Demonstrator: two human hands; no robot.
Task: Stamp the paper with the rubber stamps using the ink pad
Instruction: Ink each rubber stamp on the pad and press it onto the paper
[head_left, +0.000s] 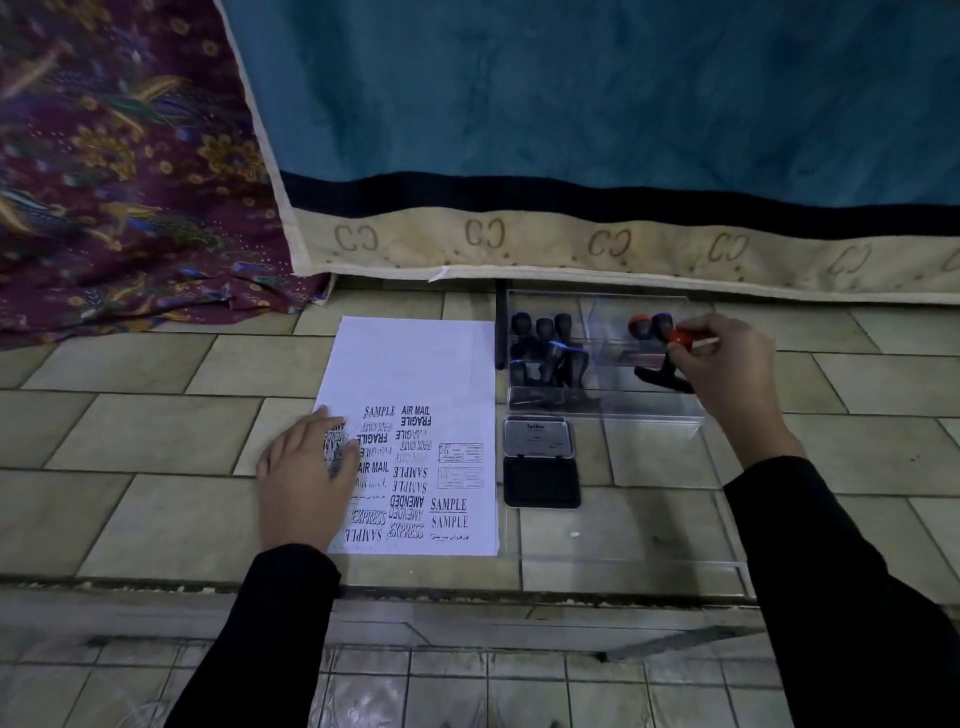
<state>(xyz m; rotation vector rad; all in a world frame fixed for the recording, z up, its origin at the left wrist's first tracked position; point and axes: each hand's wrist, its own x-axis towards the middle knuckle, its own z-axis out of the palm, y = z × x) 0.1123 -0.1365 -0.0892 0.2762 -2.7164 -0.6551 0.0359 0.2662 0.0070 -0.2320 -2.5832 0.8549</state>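
A white paper (415, 358) lies on the tiled floor, its lower half covered with black stamp prints. My left hand (306, 478) rests flat on its lower left part, fingers spread. To the right of the paper sits the open ink pad (541, 482), lid up. Behind it a clear plastic box (602, 410) holds several dark-handled rubber stamps (548, 353). My right hand (727, 364) reaches into the box's right side and grips a black stamp with a red-topped handle (678, 340). Its black base (662, 378) shows below my fingers.
A teal cloth with a beige border (571, 244) hangs just behind the box and the paper. Purple patterned fabric (114, 182) lies at the back left. The clear box lid (649, 519) lies flat to the right of the ink pad. A step edge (467, 592) runs in front of me.
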